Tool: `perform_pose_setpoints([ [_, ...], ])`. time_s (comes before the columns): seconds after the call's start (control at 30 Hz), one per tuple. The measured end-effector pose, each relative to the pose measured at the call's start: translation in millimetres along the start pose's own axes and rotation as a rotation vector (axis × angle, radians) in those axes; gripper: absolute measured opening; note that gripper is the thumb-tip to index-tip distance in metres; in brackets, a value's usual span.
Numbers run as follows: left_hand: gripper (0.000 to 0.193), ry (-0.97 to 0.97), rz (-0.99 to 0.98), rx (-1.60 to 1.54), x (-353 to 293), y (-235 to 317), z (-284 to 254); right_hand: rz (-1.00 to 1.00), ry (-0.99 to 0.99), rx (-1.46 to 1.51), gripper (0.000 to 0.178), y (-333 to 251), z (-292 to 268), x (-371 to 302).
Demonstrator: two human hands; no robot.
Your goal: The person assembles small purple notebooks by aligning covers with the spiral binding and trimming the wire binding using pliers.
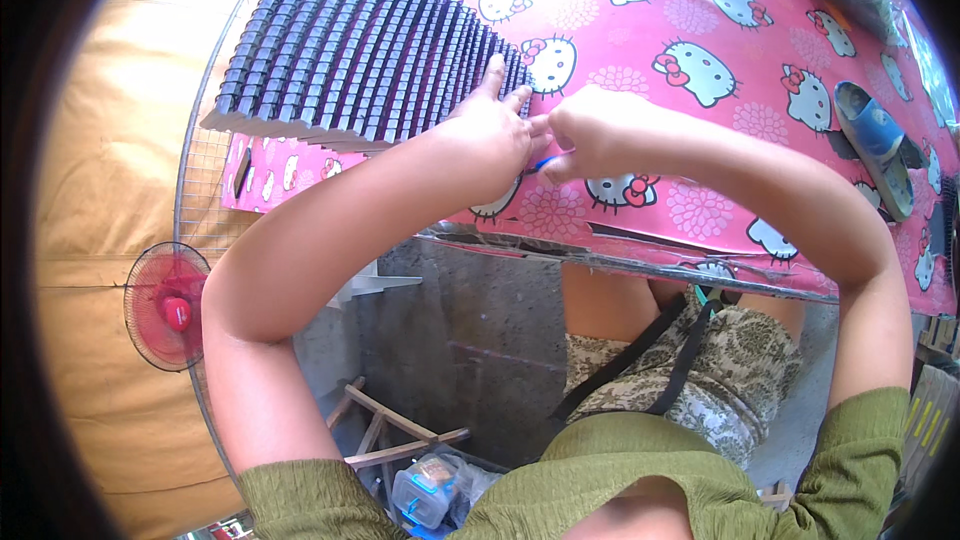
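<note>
Our right grip (598, 132) has its fingers curled together, clamped, it seems, on a small blue thing (542, 164) of which only a sliver shows near the centre of the frame; its shape is mostly hidden. Our left grip (492, 130) lies right beside it with one finger stretched up the frame; whether it pinches anything we cannot tell.

From both grips, the stack of dark ringed booklets (340, 40) lies to the upper left of the frame, fanned out so the ringed edges step one after another toward us. Those edges slant steeply from the top down toward the lower left, while the row itself runs left to right and ends close by the left grip, clearly the nearer of the two. Our left forearm crosses in front of the stack's lower edge. Underneath everything is the counter (640, 25) with its pink patterned cover.
</note>
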State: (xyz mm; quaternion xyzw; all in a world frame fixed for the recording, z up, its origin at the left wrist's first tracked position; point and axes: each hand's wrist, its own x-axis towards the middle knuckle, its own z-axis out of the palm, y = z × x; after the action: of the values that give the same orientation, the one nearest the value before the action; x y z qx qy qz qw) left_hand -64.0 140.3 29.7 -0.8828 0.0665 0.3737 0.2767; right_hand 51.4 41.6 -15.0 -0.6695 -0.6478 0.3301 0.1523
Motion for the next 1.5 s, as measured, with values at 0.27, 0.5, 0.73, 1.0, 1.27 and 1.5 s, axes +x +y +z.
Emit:
perform_pose_setpoints([
  [0.27, 0.040, -0.229, 0.019, 0.029, 6.8, -0.8, -19.7, -0.276, 0.410, -0.449, 0.052, 26.9, 40.5, -5.8],
  [0.5, 0.033, -0.121, 0.029, 0.046, 7.1, -0.7, -7.8, -0.067, 0.128, -0.048, 0.031, 7.6, 15.9, 2.6],
  [0.73, 0.045, -0.176, -0.023, 0.020, 2.5, 3.8, -25.2, -0.092, -0.047, -0.036, 0.045, 0.9, -10.2, 14.5],
  [1.0, 0.030, 0.645, -0.260, -1.238, -105.4, 92.3, 27.5, 0.104, 0.574, -0.329, 0.040, 73.0, 1.0, -130.9],
  [1.27, 0.056, 1.279, -0.858, -2.106, -11.3, 66.8, 161.9, 0.471, 0.724, -0.455, 0.064, 61.9, 22.5, -212.8],
  [1.5, 0.045, 1.240, -0.945, -1.919, 8.8, 67.4, 144.7, 0.004, 0.588, -0.018, 0.052, 23.1, 61.0, -202.7],
])
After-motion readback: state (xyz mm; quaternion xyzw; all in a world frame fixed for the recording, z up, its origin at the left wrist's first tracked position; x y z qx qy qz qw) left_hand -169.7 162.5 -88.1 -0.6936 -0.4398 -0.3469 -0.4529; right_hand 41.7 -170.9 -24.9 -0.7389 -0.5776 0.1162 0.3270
